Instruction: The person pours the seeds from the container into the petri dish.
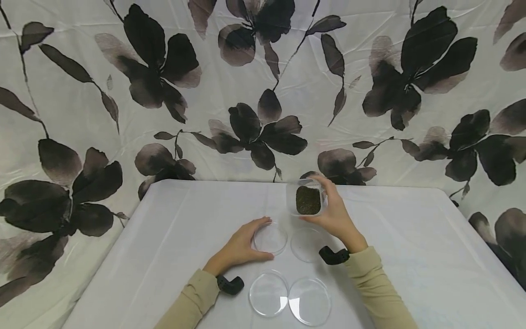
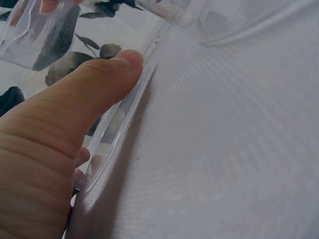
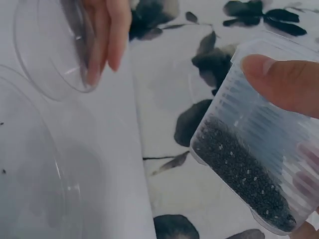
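Observation:
My left hand (image 1: 245, 244) grips a clear round petri dish (image 1: 272, 239) by its rim, thumb at the near side and fingers at the far side. In the left wrist view the thumb presses on the rim of this dish (image 2: 113, 122), close to the tabletop. My right hand (image 1: 336, 212) holds a clear plastic box (image 1: 291, 201) between thumb and fingers, above the back of the table. The box is tilted, and small dark seed-like grains (image 3: 239, 172) lie heaped along its lower side. Beneath the right hand lies another clear dish (image 1: 306, 244).
Two more clear round dishes, a left one (image 1: 268, 294) and a right one (image 1: 310, 302), lie side by side at the front. A few dark specks show by the large dish edge (image 3: 30, 149) in the right wrist view. A flowered cloth (image 1: 263, 91) hangs behind the white table (image 1: 411, 256).

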{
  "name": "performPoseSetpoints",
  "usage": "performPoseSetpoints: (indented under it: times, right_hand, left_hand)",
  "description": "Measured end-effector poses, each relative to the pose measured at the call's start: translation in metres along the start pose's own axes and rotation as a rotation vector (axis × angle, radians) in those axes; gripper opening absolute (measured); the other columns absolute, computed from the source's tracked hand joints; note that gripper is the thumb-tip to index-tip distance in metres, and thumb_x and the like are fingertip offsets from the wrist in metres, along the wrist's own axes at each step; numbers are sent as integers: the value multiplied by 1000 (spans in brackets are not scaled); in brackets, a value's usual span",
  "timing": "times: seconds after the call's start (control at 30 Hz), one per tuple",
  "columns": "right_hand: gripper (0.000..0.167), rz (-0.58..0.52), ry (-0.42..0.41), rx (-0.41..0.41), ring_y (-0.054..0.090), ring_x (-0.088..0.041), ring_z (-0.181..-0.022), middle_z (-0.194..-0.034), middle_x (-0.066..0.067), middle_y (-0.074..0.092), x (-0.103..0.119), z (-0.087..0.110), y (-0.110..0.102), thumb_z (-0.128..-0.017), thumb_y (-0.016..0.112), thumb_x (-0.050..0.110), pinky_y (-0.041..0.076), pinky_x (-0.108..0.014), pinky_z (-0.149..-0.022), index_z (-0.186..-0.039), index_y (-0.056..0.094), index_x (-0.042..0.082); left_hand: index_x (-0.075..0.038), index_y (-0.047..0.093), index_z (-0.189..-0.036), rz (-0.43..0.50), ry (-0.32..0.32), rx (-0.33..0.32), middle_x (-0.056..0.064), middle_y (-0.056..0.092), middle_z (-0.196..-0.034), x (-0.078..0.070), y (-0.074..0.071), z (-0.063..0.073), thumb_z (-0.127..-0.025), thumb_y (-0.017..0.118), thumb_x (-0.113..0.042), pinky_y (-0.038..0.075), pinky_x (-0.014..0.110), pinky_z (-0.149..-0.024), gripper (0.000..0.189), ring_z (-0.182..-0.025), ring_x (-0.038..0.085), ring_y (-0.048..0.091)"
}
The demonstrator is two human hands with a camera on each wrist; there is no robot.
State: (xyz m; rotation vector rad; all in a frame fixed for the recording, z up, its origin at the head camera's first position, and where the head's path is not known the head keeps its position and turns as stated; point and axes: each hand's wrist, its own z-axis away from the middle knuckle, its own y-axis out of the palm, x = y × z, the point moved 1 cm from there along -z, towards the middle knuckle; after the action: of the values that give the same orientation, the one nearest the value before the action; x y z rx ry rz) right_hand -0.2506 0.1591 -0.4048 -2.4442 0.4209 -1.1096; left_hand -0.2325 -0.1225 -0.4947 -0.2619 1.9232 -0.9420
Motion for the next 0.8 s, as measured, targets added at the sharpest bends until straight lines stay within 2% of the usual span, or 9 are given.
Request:
performPoseSetpoints:
  times: [0.13,0.37,0.6,0.8]
  right_hand:
    - [103,43,-101,3,42,-31,-131,-140,-14,47,3,-1,11,-55,97,8,34,-49,-109,-142,43,4]
    - [101,105,-208,56,41,-31,-129,-142,-14,45,9,1,25,-60,96,12,35,-46,-108,-144,40,4]
    - [100,202,-307,71,41,-34,-131,-140,-16,47,13,2,36,-57,97,9,33,-43,-112,-140,43,1]
    - [98,249,-372,80,41,-35,-130,-138,-16,49,16,2,42,-56,96,8,32,-42,-113,-139,44,1]
  left_hand:
    - [-18,45,-148,-11,-2,7,-1,46,-151,2,-1,1,-69,87,-52,33,48,-113,96,-139,25,41]
    - [-14,44,-149,-2,4,12,-1,46,-151,3,-1,-1,-69,88,-50,32,46,-114,98,-139,22,41]
    - [-20,44,-149,-24,-5,20,-3,46,-150,1,-2,-1,-69,86,-52,32,44,-114,95,-138,20,41]
    - [-15,45,-147,-26,-11,11,4,47,-150,1,-1,-1,-69,87,-50,34,48,-112,95,-138,27,42]
